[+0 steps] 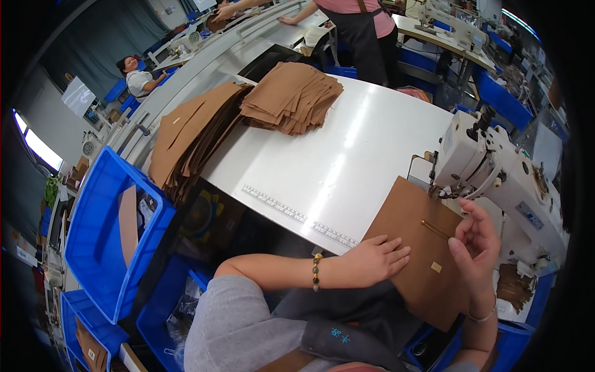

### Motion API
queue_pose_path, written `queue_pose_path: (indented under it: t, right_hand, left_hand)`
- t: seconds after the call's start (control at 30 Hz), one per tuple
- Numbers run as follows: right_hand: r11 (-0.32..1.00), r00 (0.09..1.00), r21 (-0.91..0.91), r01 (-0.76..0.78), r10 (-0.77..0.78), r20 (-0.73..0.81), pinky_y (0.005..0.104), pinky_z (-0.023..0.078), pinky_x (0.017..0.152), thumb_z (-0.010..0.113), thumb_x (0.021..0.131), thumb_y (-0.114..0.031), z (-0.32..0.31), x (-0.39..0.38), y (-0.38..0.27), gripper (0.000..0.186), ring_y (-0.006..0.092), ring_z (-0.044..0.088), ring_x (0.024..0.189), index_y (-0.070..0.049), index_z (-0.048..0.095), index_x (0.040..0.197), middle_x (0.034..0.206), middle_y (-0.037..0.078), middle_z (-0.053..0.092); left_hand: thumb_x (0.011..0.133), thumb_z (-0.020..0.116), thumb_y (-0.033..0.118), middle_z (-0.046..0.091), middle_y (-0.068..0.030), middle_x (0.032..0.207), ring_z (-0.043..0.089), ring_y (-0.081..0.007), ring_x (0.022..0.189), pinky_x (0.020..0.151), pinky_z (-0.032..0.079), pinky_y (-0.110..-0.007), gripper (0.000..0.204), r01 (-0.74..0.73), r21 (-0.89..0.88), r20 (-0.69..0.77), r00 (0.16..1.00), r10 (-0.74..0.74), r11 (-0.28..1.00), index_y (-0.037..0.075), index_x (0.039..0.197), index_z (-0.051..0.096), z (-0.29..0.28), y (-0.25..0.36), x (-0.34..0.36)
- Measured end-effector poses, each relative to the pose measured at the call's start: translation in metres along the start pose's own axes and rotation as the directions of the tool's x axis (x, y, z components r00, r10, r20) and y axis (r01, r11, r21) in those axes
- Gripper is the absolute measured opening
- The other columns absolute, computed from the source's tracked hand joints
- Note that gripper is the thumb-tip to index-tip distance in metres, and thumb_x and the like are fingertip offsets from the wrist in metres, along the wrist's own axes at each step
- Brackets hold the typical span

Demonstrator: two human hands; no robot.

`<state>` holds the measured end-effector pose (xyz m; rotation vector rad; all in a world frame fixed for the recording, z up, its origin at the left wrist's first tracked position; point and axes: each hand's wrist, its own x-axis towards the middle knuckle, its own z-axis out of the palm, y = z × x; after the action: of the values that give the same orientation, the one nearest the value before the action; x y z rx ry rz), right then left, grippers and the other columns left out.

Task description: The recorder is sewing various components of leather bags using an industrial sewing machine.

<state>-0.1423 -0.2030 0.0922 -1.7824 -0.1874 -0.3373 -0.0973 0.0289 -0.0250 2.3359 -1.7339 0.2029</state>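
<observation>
A brown fabric panel [409, 214] lies under the head of a white sewing machine [496, 167] and hangs over the table's near edge. On it are a narrow slot with a gold-toned line [436, 229] and a small cream label [436, 266]. My left hand [381, 257] rests flat on the panel's left part, fingers stretched out. Just right of the slot, my right hand [477, 242] is raised by the panel's right edge, its fingers loosely bent and apart from the thumb. Nothing shows between them.
A stack of brown fabric pieces [291, 96] and larger brown panels [192, 127] lie on the white table's [372, 136] far left. A ruler strip [297, 214] runs along its near edge. Blue bins [93, 248] stand left. Across the table is a person in a dark apron [359, 37].
</observation>
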Motion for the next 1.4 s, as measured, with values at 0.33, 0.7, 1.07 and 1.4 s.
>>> queue_pose_path:
  t: [0.33,0.7,1.07,1.4]
  right_hand:
    - [0.711,0.998,-0.702,0.047,0.004,0.070,0.0331,0.047,0.069,0.065,0.095,-0.003,-0.117,-0.063,0.050,0.016,0.0206,0.059,0.070,0.003,0.069,0.109,0.091,0.010,0.061]
    - [0.374,0.986,-0.913,-0.164,0.085,-0.142,0.0446,0.045,0.113,0.048,0.102,0.002,-0.160,-0.148,0.109,0.039,0.0401,0.056,0.134,0.001,0.060,0.139,0.152,0.023,0.053]
    - [0.340,0.983,-0.924,-0.173,-0.004,-0.185,0.0453,0.049,0.107,0.061,0.101,-0.011,-0.137,-0.156,0.094,0.029,0.0378,0.061,0.126,0.000,0.068,0.126,0.141,0.016,0.063]
    - [-0.178,0.964,-0.954,-0.241,0.066,-0.256,0.0418,0.052,0.080,0.062,0.087,-0.011,-0.154,-0.160,0.084,0.025,0.0317,0.062,0.102,-0.005,0.062,0.112,0.100,0.013,0.058]
  left_hand:
    - [0.095,0.053,0.021,0.049,-0.0184,0.158,0.046,-0.0350,0.146,0.117,0.040,-0.050,0.057,-0.046,-0.114,-0.010,0.999,0.045,0.992,-0.002,0.148,0.052,-0.004,0.047,-0.059]
    - [0.092,0.067,0.053,0.058,-0.0078,0.150,0.051,-0.0275,0.142,0.110,0.047,-0.043,0.067,-0.010,-0.240,0.022,1.000,0.016,0.971,0.006,0.141,0.061,-0.028,0.037,-0.052]
    - [0.087,0.078,0.044,0.068,-0.0081,0.133,0.064,-0.0274,0.121,0.099,0.051,-0.040,0.060,0.128,-0.129,-0.046,0.990,-0.135,0.983,0.007,0.132,0.067,-0.045,-0.038,0.021]
    - [0.062,0.092,0.055,0.066,-0.0063,0.103,0.062,-0.0292,0.102,0.090,0.049,-0.042,0.068,0.190,-0.188,0.111,0.979,-0.171,0.964,0.009,0.104,0.067,-0.028,-0.084,0.087]
